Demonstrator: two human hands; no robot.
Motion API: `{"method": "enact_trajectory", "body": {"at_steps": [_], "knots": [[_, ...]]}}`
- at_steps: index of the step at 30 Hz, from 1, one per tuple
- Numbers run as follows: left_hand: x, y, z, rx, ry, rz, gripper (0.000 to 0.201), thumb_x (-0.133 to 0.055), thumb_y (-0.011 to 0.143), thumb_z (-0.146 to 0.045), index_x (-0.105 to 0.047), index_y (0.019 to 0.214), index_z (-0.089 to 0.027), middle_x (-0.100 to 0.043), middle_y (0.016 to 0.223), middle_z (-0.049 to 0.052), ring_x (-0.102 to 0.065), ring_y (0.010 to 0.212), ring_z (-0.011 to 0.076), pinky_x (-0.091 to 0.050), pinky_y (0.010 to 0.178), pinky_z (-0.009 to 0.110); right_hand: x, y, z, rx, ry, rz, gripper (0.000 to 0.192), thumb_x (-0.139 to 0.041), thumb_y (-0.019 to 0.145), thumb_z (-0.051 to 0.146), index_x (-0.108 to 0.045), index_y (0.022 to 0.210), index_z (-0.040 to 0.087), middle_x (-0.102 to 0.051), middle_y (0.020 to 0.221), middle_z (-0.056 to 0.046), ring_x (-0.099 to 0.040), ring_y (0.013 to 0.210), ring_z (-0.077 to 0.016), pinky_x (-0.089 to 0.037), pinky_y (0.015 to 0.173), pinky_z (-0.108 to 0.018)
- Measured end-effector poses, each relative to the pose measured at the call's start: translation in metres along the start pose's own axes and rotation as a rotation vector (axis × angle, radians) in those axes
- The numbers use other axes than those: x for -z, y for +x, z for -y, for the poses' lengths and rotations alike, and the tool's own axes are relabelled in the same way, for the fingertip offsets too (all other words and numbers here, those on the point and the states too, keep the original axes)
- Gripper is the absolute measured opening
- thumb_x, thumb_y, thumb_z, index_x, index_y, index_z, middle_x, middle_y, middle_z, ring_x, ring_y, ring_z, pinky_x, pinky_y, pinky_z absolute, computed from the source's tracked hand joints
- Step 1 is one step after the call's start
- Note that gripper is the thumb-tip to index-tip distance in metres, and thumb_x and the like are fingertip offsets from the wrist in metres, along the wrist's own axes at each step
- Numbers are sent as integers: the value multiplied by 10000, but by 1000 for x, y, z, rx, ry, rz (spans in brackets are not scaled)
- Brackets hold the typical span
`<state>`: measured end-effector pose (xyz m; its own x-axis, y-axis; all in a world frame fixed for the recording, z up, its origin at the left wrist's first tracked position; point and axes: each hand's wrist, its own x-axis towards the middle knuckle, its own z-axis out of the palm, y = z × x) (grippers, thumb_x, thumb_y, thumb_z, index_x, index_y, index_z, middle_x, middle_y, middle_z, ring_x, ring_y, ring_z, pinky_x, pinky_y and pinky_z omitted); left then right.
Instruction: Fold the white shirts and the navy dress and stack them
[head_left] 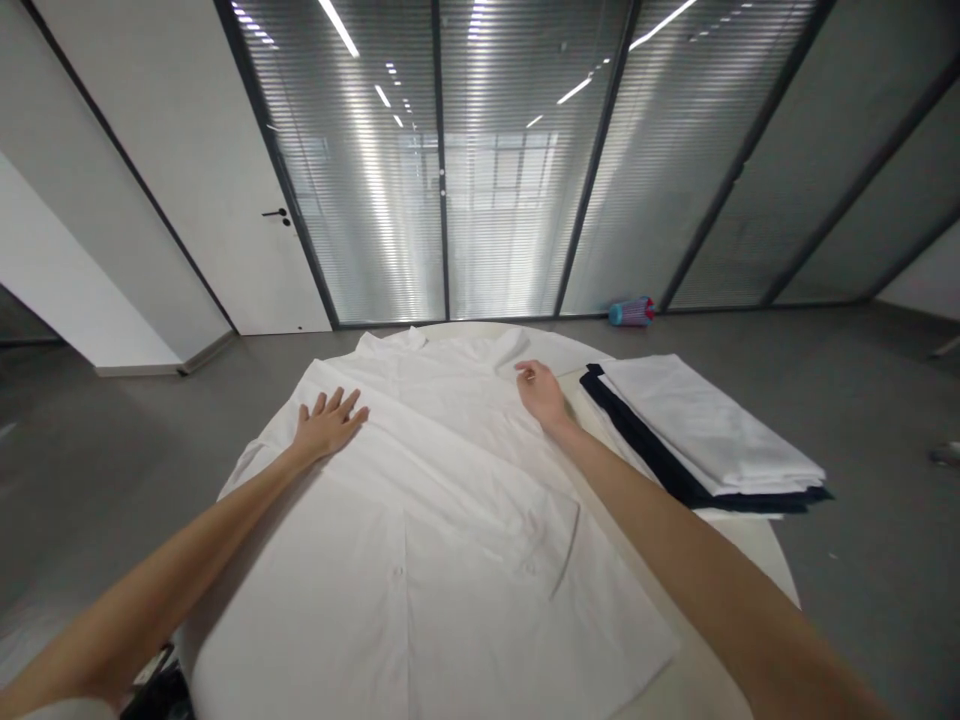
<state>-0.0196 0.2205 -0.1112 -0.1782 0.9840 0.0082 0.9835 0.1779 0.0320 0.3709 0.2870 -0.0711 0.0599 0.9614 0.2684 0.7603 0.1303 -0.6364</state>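
A white button-up shirt lies spread over a round table, its front placket toward me and one side of the cloth folded slantwise across the middle. Fingers spread, my left hand lies flat on the cloth at the shirt's left side. My right hand is at the far right part of the shirt, by a sleeve fold, with its fingers curled into a pinch at the fabric. The bit of cloth between those fingertips is mostly hidden. Beside my right forearm sits a stack of folded white cloth with dark navy cloth under it.
The pale round table shows its rim at the right. Beyond it on the grey floor lies a blue and red item against the glass partition. A white door with a dark handle stands at the left.
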Motion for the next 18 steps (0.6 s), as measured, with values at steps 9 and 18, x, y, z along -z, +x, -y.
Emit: {"method": "enact_trajectory", "body": {"at_steps": [9,18], "knots": [[-5,-26,40,25,56,-27,667,-252,996,-566,-246,1601,-285,-207,1659,63,-196,1510,389,-208,1161,642,-28,71,-31,-266,-256,-185,369,-422,944,193,-672,1206,122,-540,1331,-211,-464,1276,-321,-339,1064,-503],[1,-49,58,30,-32,-113,636,-366,983,-480,-377,1558,-207,-251,1643,116,-173,1506,429,-193,1158,664,-18,107,-62,-474,-344,-200,645,-462,959,250,-314,1508,-54,-277,1507,-375,-305,1399,-450,-389,1013,-575]]}}
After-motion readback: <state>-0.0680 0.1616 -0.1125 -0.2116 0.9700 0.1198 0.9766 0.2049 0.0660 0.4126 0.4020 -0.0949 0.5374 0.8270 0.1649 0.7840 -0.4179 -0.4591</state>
